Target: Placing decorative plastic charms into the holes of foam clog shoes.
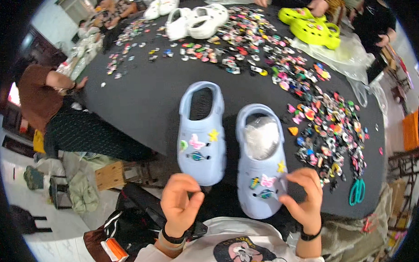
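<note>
Two pale blue clogs stand side by side on a black table (143, 96). The left clog (201, 133) carries several small charms on its toe. The right clog (260, 161) has crumpled white stuffing in its opening and charms on its toe too. My left hand (179, 203) hovers just below the left clog's toe, fingers curled, nothing visibly in it. My right hand (304, 199) sits at the right clog's toe edge, thumb and finger pinched on its side near the charms.
Many small colourful charms (329, 131) lie spread over the table's right and far side. Teal scissors (357, 191) lie at the right edge. White clogs (196, 20) and yellow-green clogs (314, 30) stand far off. Other people sit around; a bag (125, 226) lies on the floor.
</note>
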`<move>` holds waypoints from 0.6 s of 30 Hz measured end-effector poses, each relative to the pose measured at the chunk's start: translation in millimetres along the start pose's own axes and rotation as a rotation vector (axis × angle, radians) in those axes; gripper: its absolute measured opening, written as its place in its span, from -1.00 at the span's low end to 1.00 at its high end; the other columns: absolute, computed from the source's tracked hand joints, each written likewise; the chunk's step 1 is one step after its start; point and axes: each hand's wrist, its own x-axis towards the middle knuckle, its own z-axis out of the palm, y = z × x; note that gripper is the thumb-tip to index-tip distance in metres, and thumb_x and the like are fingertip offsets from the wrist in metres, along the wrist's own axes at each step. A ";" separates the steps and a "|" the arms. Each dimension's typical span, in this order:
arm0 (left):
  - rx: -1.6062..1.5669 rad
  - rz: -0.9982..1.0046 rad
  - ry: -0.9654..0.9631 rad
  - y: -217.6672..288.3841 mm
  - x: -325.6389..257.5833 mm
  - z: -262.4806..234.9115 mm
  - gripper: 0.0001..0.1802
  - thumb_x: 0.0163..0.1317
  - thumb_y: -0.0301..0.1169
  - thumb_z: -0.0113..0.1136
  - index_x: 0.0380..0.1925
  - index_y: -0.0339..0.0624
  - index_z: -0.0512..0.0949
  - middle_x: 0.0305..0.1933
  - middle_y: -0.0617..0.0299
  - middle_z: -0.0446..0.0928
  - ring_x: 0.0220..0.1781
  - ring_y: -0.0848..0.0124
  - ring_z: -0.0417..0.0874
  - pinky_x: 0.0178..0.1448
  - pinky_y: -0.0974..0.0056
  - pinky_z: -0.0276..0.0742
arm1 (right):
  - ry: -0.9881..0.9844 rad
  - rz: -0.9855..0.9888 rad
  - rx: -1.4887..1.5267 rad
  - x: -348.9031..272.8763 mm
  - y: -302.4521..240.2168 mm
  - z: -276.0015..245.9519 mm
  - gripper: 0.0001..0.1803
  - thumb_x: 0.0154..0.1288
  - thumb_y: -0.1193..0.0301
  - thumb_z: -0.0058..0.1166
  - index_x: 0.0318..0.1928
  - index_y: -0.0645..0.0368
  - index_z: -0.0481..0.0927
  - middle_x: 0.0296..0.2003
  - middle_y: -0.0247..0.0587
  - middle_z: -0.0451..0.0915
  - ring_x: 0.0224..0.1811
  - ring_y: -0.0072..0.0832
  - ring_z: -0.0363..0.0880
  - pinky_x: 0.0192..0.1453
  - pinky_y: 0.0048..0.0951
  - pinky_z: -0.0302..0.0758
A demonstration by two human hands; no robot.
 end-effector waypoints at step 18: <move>0.369 -0.274 -0.123 -31.6 16.0 -26.7 0.36 -0.24 -0.20 0.63 0.41 -0.34 -0.16 0.44 -0.23 -0.04 0.48 0.00 0.08 0.48 -0.01 0.04 | -0.064 -0.052 -0.120 -5.5 16.3 60.9 0.08 -0.23 0.24 0.56 0.32 0.23 0.21 0.33 0.33 0.13 0.36 0.17 0.19 0.35 0.00 0.26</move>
